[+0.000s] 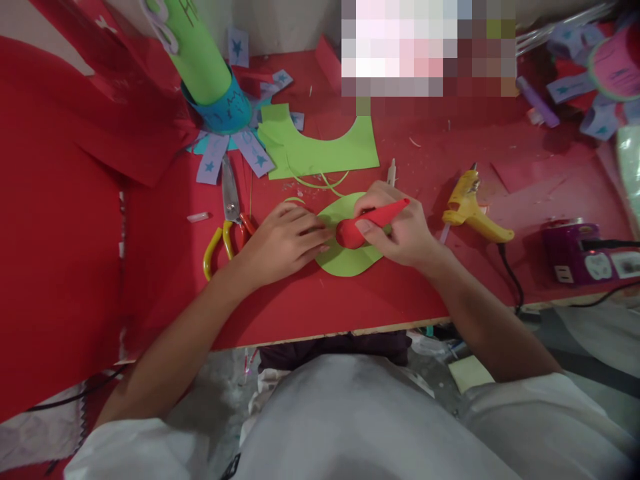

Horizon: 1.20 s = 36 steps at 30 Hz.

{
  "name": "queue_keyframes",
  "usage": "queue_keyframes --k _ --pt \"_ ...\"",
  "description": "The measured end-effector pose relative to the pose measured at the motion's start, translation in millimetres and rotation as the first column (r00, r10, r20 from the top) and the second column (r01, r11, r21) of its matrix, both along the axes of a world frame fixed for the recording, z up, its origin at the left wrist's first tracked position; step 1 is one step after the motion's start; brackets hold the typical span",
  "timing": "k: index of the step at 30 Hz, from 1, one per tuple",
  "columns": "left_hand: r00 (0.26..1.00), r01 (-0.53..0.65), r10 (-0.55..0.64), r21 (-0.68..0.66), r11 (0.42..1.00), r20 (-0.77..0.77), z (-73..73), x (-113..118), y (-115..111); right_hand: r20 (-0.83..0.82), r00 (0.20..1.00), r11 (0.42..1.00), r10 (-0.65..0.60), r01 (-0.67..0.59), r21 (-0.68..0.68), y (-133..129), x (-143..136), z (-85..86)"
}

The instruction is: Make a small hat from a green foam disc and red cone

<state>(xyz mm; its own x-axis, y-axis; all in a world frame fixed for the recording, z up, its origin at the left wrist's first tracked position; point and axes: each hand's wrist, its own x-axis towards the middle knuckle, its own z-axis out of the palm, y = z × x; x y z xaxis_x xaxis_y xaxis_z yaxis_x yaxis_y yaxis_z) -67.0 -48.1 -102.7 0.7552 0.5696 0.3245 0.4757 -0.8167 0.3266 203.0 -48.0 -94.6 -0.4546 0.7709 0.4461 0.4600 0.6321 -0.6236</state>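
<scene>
My right hand [400,223] grips a red cone [383,217], its wide round end down on a green paper disc [345,263] and its narrow tip pointing up to the right. What the cone is made of I cannot tell. My left hand [290,243] lies palm down at the left edge of the disc, fingers stretched toward the cone's wide end and holding nothing. Behind both hands is a green paper sheet [325,157] with a curved cutout, and thin green paper strips curl in front of it. Scissors [231,197] with yellow and red handles lie left of my left hand.
A yellow glue gun [473,210] lies to the right, its cord running over the table's front edge. Farther right stands a purple power socket box [570,250]. A green paper tube [200,60] in a blue band stands at back left; a pink paper piece [617,63] is at back right.
</scene>
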Motion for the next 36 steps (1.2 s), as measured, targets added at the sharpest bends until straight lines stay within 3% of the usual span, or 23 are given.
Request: queue_keyframes --k 21,32,36 --pt "0.998 0.01 -0.008 0.038 0.999 -0.057 -0.1 0.5 -0.7 -0.027 1.0 1.0 0.005 -0.006 -0.02 0.8 -0.3 -0.9" --pt "0.996 0.057 -0.039 0.227 0.972 -0.083 -1.9 1.2 0.5 -0.026 1.0 1.0 0.006 -0.006 0.0 1.5 0.5 -3.7" --pt "0.999 0.007 0.003 0.206 0.979 -0.047 0.9 2.4 -1.0 -0.036 0.999 1.0 0.015 -0.014 0.022 2.2 0.5 -4.4"
